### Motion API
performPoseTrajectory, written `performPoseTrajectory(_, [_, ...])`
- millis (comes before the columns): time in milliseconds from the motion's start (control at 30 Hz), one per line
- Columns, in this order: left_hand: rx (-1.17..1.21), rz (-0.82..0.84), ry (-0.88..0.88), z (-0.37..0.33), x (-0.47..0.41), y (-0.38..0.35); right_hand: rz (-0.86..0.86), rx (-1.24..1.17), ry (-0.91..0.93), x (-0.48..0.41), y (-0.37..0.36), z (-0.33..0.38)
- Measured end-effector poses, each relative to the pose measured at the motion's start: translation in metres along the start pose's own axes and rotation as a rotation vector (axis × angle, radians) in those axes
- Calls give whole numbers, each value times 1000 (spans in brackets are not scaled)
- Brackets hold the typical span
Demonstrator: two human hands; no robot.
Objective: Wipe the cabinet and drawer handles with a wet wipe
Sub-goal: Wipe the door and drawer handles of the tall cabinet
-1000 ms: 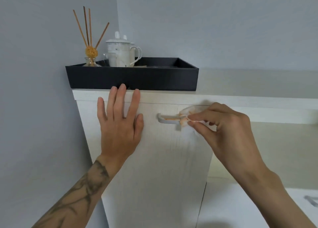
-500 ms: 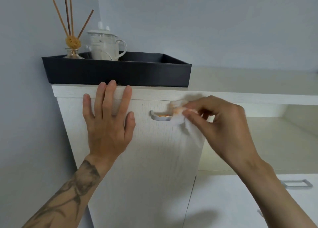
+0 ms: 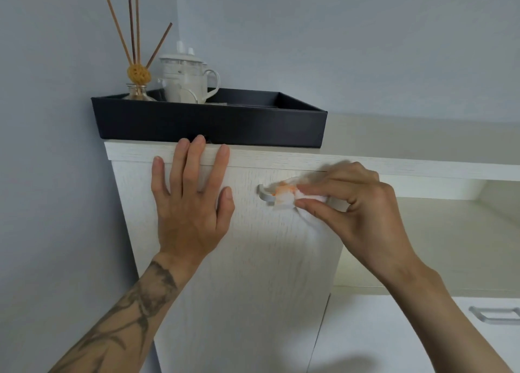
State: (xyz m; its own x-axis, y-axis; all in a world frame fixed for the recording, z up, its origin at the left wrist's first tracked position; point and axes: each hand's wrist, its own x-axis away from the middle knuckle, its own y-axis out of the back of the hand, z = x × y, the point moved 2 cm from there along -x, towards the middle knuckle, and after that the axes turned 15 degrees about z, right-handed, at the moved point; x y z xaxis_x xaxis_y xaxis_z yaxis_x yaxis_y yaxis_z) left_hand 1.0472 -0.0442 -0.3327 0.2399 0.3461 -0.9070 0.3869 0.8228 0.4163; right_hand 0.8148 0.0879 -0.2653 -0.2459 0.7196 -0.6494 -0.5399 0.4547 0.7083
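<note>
1. The cabinet door (image 3: 253,260), pale wood grain, fills the centre of the scene; its metal handle (image 3: 266,195) sits near the top edge, to the right of centre.
2. The right hand (image 3: 363,212) pinches a wet wipe (image 3: 284,197) between thumb and forefinger. The wipe is wrapped over the handle's middle and right part, so that only the left end of the bar shows. An orange stain marks the wipe where it meets the bar.
3. The left hand (image 3: 191,204) lies flat on the door, to the left of the handle, fingers spread, fingertips reaching the top edge of the cabinet. It holds nothing and appears to steady the door.
4. Step in hand, as judged: wiping of this door handle, with the wipe in contact.
5. Next move, as judged: slide the pinched wipe leftward along the bar to cover the exposed left end, keeping the left palm braced against the door.
6. A drawer handle (image 3: 495,315) shows at lower right, well apart from both hands, with no wipe on it.
7. A black tray (image 3: 208,125) rests on the cabinet top, bearing a reed diffuser (image 3: 138,77) and a white lidded cup (image 3: 185,80).
</note>
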Motion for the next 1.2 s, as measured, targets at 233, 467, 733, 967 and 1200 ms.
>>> performPoseTrajectory(233, [-15,-1,-2,0,0,0,-10,60,70,-1,-1,-4])
performPoseTrajectory(467, [-25,1,3,0,-1,0,11,32,127,-10,-17,10])
performPoseTrajectory(733, [-40,12,13,0,-2,1,-35,116,96,-14,-27,19])
performPoseTrajectory(967, [-41,14,13,-1,-2,2,-115,143,72,-7,-30,18])
performPoseTrajectory(1200, [-47,20,21,-2,-2,2,-129,192,44,-9,-36,30])
